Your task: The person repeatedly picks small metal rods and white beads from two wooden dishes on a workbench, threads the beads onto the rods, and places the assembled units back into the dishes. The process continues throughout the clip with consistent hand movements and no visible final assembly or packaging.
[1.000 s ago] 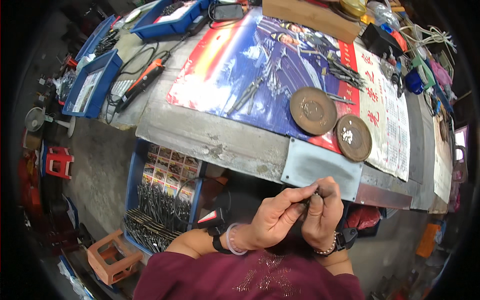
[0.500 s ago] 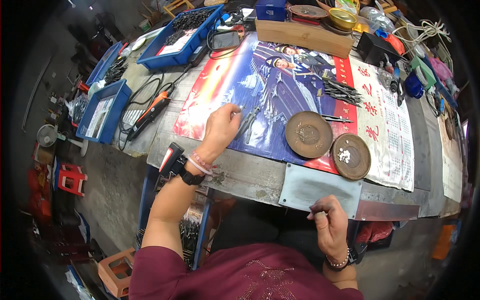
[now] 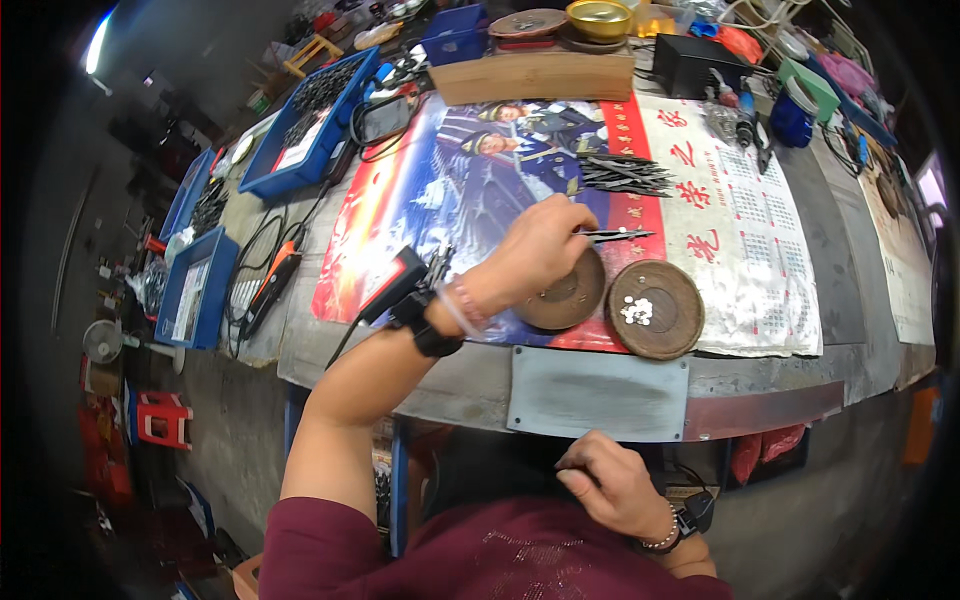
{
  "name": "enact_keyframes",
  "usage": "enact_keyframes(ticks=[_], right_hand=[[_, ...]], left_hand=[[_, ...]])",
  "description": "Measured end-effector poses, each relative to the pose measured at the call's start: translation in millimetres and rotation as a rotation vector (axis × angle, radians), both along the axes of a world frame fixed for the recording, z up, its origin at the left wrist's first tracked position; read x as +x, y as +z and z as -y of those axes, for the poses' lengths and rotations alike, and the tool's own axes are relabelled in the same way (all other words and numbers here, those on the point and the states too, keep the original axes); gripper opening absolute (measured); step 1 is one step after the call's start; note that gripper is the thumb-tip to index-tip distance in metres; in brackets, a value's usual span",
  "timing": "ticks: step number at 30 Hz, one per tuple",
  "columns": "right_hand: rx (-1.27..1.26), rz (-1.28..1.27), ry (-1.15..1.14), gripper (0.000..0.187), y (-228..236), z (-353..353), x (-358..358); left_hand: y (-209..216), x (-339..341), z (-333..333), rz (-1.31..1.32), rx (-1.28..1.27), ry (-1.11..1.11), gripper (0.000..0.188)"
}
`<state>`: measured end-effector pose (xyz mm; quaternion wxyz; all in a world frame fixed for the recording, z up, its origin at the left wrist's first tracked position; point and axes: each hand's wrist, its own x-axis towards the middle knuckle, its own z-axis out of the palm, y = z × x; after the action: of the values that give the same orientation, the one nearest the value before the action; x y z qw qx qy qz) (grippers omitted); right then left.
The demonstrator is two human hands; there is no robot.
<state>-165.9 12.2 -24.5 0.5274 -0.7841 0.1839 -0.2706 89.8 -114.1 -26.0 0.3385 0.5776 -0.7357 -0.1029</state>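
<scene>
My left hand [image 3: 545, 245] reaches over the left brown dish [image 3: 562, 305], hiding part of it. Its fingers are pinched at the left end of a pair of dark tweezers [image 3: 625, 235], which lies past the dish. Small thin bits rest in that dish. To its right, a second brown dish [image 3: 670, 335] holds small white pieces [image 3: 636, 311]. My right hand [image 3: 615, 485] is in front of the table edge, its fingers curled together; what they hold, if anything, is hidden. Several slim grey pieces [image 3: 438, 265] lie behind my left wrist.
A printed poster [image 3: 395, 215] covers the table. A bundle of dark slim pieces [image 3: 627, 174] lies on it, before a wooden block [image 3: 535, 78]. A pale plate [image 3: 597, 393] sits at the near edge. Blue trays [image 3: 255, 180] and an orange-black tool [image 3: 270, 285] stand left.
My left hand has moved right, from the slim grey pieces to the tweezers beyond the left dish. My right hand has shifted lower and to the left. The whole view has turned somewhat.
</scene>
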Motion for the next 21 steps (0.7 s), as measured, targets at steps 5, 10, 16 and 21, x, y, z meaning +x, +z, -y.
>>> enact_keyframes(ticks=[5, 10, 16, 21], right_hand=[[0.071, -0.013, -0.006, 0.011, 2, -1, -18], [0.189, 0.026, 0.039, 0.011, 3, 0, -31], [0.148, -0.016, 0.104, 0.011, 8, 0, -27], [-0.008, -0.138, 0.07, 0.011, 26, 6, -32]], left_hand=[[-24, -30, 59, 0.115, 0.161, 0.02, 0.016], [-25, -20, 80, 0.136, 0.28, -0.077, 0.02], [-15, -9, 74, -0.133, 0.258, -0.024, 0.019], [20, -4, 43, -0.759, 0.213, -0.049, 0.015]])
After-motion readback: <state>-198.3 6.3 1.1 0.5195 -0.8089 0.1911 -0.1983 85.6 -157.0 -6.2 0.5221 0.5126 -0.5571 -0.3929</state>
